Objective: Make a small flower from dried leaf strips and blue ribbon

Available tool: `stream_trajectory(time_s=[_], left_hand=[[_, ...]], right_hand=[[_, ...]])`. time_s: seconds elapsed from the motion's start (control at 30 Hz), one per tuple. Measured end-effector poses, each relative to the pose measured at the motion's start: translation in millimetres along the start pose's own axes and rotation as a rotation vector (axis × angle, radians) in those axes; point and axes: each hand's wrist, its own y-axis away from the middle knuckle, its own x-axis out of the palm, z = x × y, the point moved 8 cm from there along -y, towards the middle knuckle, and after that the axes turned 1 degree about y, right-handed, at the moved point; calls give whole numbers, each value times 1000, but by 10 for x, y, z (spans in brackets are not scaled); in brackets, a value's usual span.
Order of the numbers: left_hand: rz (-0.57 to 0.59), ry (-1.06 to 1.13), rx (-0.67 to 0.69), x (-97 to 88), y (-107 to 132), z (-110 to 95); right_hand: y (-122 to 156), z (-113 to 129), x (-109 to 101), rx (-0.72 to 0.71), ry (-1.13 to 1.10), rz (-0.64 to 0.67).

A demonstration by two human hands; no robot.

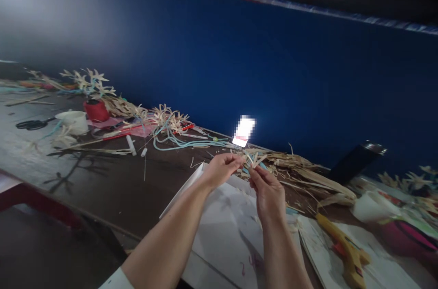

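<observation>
My left hand (221, 168) and my right hand (268, 191) meet above the dark table (102, 184), both pinched on a small straw flower (253, 160) made of pale dried strips. The left fingers hold its left side, the right fingers its lower stem. Under my forearms lies a white sheet of paper (222, 229). Just behind the flower sits a heap of dried straw leaves (301, 170).
A yellow glue gun (345, 248) lies on paper at the right, beside a white cup (371, 207). Further left are light-blue cords (181, 143), finished straw flowers (167, 118), a red cup (96, 110), a white bowl (73, 120) and black scissors (32, 123). A blue wall (273, 70) backs the table.
</observation>
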Motion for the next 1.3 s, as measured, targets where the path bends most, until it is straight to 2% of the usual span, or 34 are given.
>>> stream_trajectory(time_s=[0.07, 0.17, 0.4, 0.73, 0.87, 1.07, 1.2, 1.3], left_hand=[[48, 25, 1, 77, 16, -1], [54, 65, 3, 117, 33, -21], [24, 35, 22, 86, 47, -59], [-8, -32, 55, 87, 18, -74], [-26, -58, 128, 84, 14, -109], [-113, -92, 274, 60, 47, -222], [-158, -127, 402, 41, 76, -288], [-202, -170, 459, -2, 91, -318]], right_hand=[[0, 13, 13, -15, -11, 21], [12, 58, 20, -41, 14, 30], [78, 220, 59, -113, 149, 47], [102, 264, 87, -188, 229, 70], [107, 285, 85, -220, 266, 66], [102, 264, 111, -229, 197, 99], [99, 248, 96, -198, 245, 79], [104, 271, 67, -198, 201, 43]])
